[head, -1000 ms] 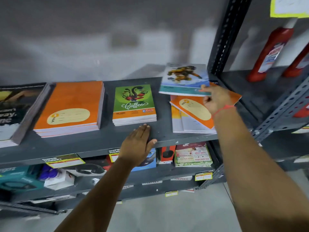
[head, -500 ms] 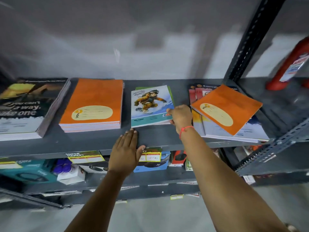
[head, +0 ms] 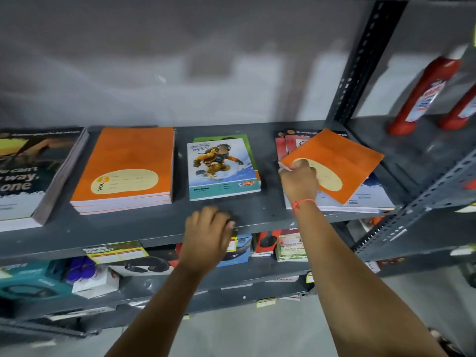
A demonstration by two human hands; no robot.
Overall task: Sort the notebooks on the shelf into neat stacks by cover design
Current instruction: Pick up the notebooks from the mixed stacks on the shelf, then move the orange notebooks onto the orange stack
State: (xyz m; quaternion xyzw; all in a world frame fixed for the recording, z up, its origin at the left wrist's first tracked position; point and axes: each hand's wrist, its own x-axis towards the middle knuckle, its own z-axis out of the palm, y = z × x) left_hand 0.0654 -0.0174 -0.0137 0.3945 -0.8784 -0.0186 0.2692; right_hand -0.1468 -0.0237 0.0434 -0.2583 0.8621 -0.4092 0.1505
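Note:
On the grey shelf (head: 154,225) lies a neat orange notebook stack (head: 128,161). Beside it, a snowboarder-cover notebook (head: 221,168) rests on the green coffee-cover stack (head: 247,148), which mostly hides under it. At the right is a mixed pile (head: 365,197) with red covers at the back and white-blue ones below. My right hand (head: 298,179) grips the near-left corner of a skewed orange notebook (head: 342,161) on top of that pile. My left hand (head: 208,228) rests on the shelf's front edge, fingers curled, holding nothing.
A thick dark-cover book stack (head: 28,173) sits at the far left. Red bottles (head: 425,94) stand on the neighbouring shelf at the right, behind a perforated upright post (head: 360,60). Boxed goods (head: 239,249) fill the lower shelves.
My right hand carried the snowboarder notebook left, laid it on the green stack and let go, then moved right and took hold of the skewed orange notebook. My left hand's fingers have curled.

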